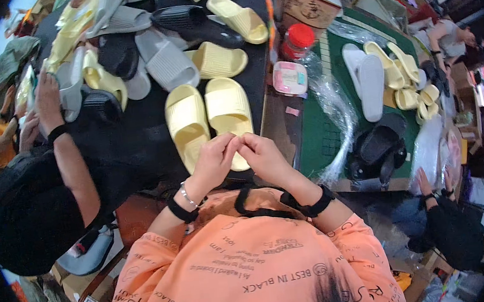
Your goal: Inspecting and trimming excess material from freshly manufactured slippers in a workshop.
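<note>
Foam-soft, light yellow slide (228, 112) at the counter's (135, 144) near edge; both hands (215, 161) (264, 156) pinch its heel rim, likely the easiest hold.

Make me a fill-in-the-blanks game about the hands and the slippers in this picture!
1. The left hand and the right hand meet at the near end of a pair of slippers whose colour is ____.
2. The jar beside the green mat has a lid coloured ____.
3. On the green mat, the pair of white slippers lies farther from the person than the pair coloured ____.

Missing words: yellow; red; black
</note>
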A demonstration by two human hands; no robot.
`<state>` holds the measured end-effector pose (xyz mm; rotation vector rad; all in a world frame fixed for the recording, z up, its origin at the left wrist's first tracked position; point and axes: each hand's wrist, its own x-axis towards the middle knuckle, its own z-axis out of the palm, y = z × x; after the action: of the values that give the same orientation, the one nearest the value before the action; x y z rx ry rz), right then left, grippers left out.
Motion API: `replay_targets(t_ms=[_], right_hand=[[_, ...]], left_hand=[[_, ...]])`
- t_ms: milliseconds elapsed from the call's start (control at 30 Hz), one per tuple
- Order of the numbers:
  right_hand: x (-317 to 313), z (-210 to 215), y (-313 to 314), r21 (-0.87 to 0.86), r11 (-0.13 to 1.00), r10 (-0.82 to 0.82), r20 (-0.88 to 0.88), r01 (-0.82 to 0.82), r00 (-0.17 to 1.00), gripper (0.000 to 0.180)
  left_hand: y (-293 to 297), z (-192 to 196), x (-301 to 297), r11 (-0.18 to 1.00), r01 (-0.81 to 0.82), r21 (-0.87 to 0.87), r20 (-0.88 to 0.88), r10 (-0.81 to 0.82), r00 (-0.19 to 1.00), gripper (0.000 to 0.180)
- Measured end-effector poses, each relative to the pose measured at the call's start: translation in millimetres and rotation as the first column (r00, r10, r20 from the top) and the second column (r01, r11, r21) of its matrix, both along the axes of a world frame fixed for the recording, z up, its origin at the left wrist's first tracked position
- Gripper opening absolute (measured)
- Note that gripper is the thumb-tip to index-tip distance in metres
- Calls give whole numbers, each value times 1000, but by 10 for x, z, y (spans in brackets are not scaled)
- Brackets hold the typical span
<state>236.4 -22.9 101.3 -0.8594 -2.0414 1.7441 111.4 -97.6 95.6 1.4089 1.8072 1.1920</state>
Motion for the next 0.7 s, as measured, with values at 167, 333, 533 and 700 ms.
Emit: replay_targets(t_ms=[167, 333, 533, 700], right_hand=[[-75, -117, -36, -117, 988, 116, 129, -101, 985, 21], [-271, -326, -157, -815, 541, 313, -35, -209, 949, 20], [-801, -568, -187, -937, 339, 213, -16, -89, 977, 15], [-1316, -820, -318, -918, 374, -156, 76, 130, 985, 18]], left_hand=[[-71, -102, -291, 997, -59, -54, -99, 53, 994, 17], [181, -331, -1107, 949, -230, 217, -400, 301, 866, 16], [498, -791, -1640, 929, -278, -244, -376, 174, 910, 30], [642, -763, -1606, 838, -223, -498, -404, 3, 915, 45]])
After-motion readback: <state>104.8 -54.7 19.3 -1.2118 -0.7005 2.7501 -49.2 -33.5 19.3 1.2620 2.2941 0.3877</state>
